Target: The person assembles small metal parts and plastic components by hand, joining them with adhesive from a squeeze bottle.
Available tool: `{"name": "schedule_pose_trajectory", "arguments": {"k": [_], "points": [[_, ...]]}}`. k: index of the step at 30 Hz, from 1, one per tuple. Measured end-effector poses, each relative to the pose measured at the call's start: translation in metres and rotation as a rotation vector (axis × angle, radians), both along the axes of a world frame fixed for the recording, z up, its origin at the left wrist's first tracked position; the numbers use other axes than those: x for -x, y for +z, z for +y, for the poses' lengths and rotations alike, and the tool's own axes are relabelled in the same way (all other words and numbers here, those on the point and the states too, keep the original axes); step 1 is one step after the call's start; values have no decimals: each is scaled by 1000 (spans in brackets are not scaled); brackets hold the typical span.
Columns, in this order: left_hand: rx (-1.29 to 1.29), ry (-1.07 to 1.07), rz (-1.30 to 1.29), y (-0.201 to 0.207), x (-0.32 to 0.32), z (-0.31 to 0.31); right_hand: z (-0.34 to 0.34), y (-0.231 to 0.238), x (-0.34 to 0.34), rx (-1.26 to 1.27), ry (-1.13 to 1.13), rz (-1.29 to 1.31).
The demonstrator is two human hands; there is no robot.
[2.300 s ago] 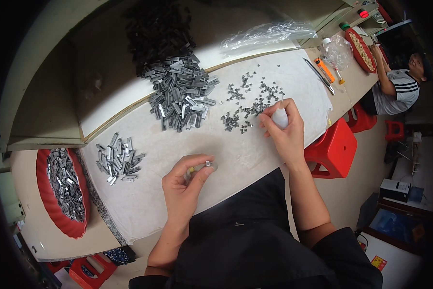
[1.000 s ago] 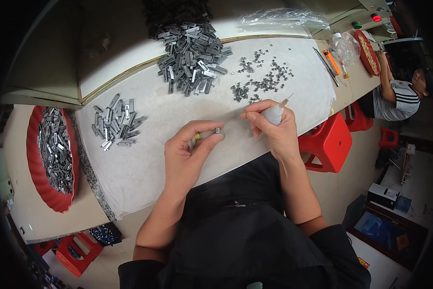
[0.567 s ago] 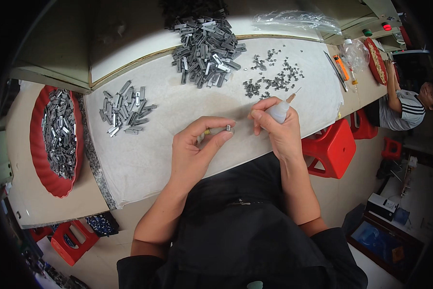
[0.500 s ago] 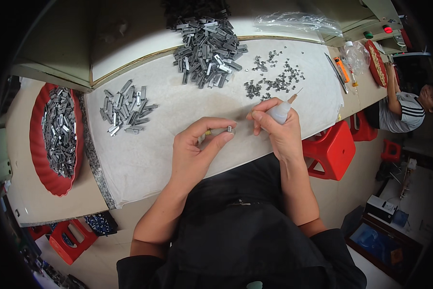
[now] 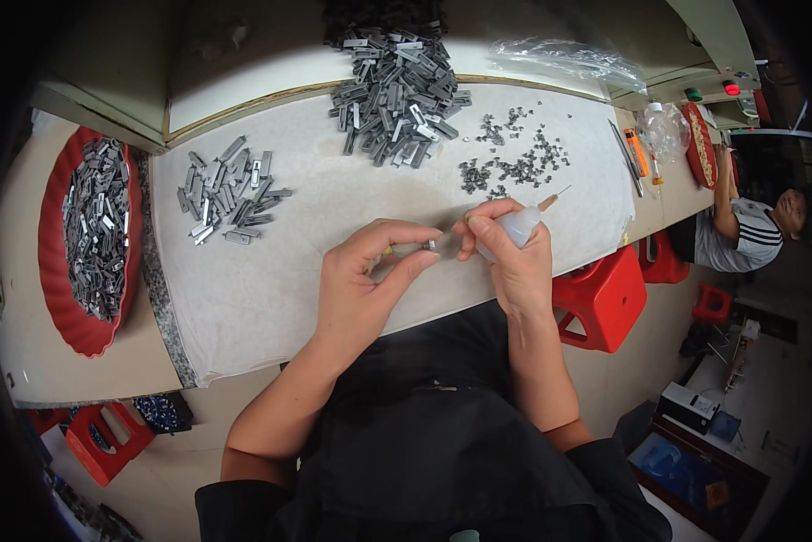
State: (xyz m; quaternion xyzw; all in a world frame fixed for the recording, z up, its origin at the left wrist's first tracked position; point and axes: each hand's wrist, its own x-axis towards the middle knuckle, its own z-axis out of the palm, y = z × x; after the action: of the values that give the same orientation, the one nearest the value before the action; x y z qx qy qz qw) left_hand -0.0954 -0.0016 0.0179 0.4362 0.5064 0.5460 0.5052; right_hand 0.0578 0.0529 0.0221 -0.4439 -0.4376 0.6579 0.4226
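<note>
Between thumb and forefinger, my left hand [image 5: 363, 280] pinches a small grey metal piece [image 5: 429, 245], its end showing at the fingertips. My right hand [image 5: 522, 262] is closed around a translucent squeeze bottle [image 5: 520, 226] with a thin needle tip pointing up and right, away from the left hand. The right fingertips are close to the metal piece, with a small gap; whether they also pinch something tiny I cannot make out. Beyond the right hand lie many tiny metal parts [image 5: 523, 169] scattered on the white sheet [image 5: 316, 217].
A big heap of grey metal pieces [image 5: 392, 99] lies at the back, a smaller pile [image 5: 228, 194] at the left. A red scalloped tray [image 5: 58, 271] holds more. An orange cutter [image 5: 638, 152] and a plastic bag [image 5: 663, 126] lie right. Red stools [image 5: 605, 303] stand below; a co-worker [image 5: 749, 230] sits right.
My right hand has moved a little left with the bottle, bringing its fingertips nearer the metal piece. My left hand keeps its pinch. The whole view has shifted slightly.
</note>
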Motion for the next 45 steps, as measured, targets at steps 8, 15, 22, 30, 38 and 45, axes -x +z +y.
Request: {"name": "schedule_pose_trajectory", "arguments": {"k": [8, 15, 22, 30, 38, 45], "points": [[-239, 210, 326, -3, -5, 2, -13, 5, 15, 22, 15, 152], [-344, 239, 403, -4, -7, 1, -16, 8, 17, -5, 6, 137], [-384, 253, 458, -4, -8, 1, -18, 8, 18, 40, -21, 169], [-389, 252, 392, -1, -9, 1, -22, 7, 23, -23, -34, 174], [-395, 274, 393, -4, -9, 2, -22, 4, 27, -19, -58, 191], [-357, 268, 401, -6, -9, 1, -23, 3, 29, -20, -74, 185]]}}
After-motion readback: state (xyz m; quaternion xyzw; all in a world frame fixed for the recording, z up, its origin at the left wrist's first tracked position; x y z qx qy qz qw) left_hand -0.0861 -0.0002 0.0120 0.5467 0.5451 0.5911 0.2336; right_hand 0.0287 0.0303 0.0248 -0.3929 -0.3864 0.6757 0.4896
